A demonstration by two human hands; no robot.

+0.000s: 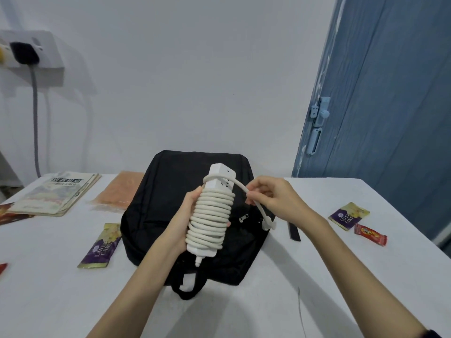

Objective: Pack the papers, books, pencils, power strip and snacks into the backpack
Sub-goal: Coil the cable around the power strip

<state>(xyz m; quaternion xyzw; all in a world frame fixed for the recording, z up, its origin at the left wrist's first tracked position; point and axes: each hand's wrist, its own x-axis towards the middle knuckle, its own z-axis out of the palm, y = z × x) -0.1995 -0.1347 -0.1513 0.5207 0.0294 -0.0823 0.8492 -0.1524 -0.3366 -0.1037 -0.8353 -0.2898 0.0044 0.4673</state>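
Observation:
A white power strip (220,176) stands upright over the black backpack (170,191), its cream cord (210,220) wound round it in several turns. My left hand (181,223) grips the wound strip from the left. My right hand (271,198) pinches the loose end of the cord, whose plug (268,225) hangs below it. The backpack lies flat on the white table (48,289), handle toward me. Books (56,193) and an orange packet (119,191) lie to the back left. Purple snack packs lie at the left (102,245) and right (348,215), with a red snack (371,234) beside the right one.
A wall socket block (31,50) with a black plug and grey cable hangs at the upper left. A blue door (390,106) stands at the right beyond the table edge. A black strap piece (294,231) lies right of the backpack. Something red (3,268) shows at the left edge.

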